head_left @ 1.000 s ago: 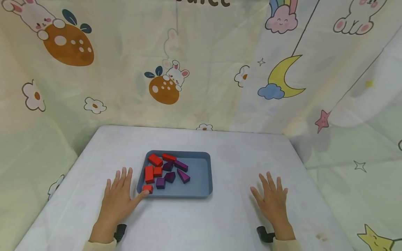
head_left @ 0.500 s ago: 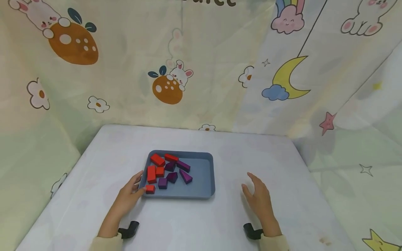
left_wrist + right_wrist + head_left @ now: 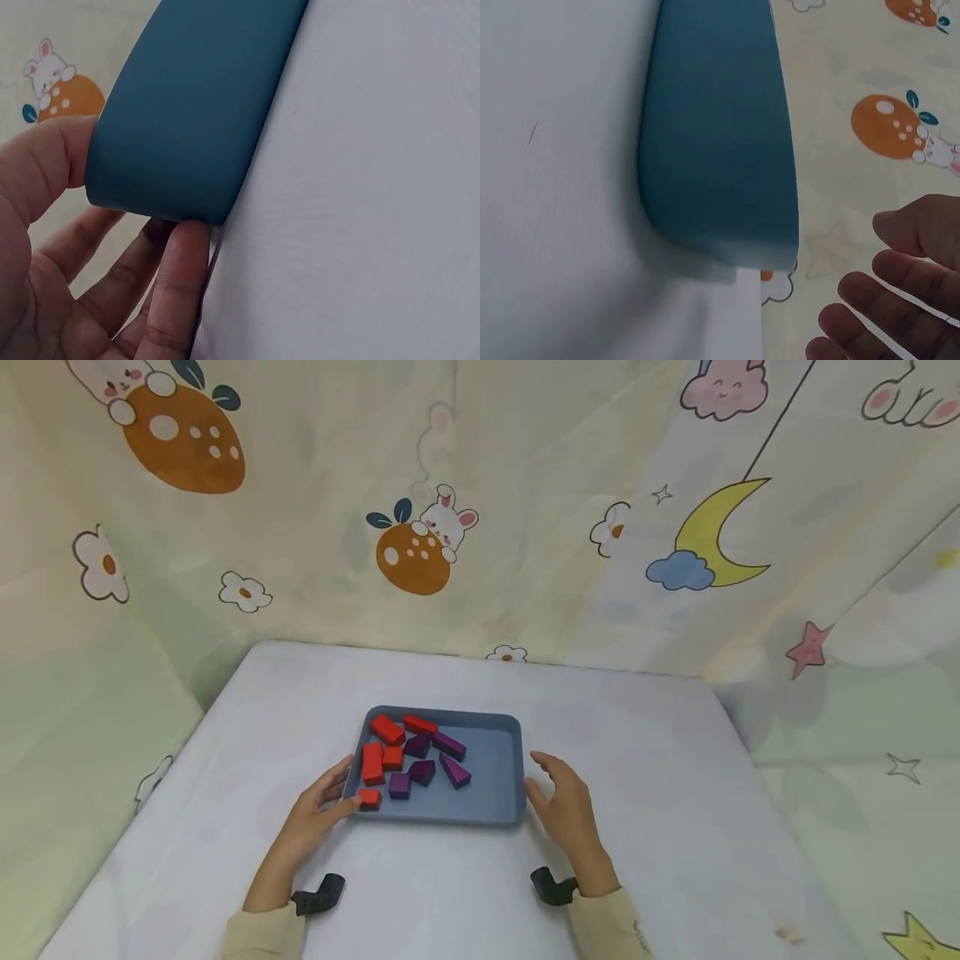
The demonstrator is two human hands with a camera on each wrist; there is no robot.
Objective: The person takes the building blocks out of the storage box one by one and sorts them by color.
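A blue-grey tray (image 3: 491,781) lies mid-table and holds several red blocks (image 3: 372,762) on its left side and several purple blocks (image 3: 422,770) beside them. My left hand (image 3: 322,808) is at the tray's near-left corner. In the left wrist view the thumb lies on the rim of the tray (image 3: 195,112) and the fingers (image 3: 180,255) touch the foot of its wall, pinching that corner. My right hand (image 3: 562,800) hovers just off the tray's right side. Its fingers (image 3: 907,270) are spread and relaxed, apart from the tray (image 3: 720,135).
The white table (image 3: 660,793) stretches out on both sides of the tray. A pale cartoon-print curtain (image 3: 525,527) closes off the back and both sides. Black camera mounts (image 3: 321,893) sit at both wrists.
Both hands left the table top where they lay flat. The left went to the tray's near-left corner and took hold of it. The right swung in leftwards to the tray's right side.
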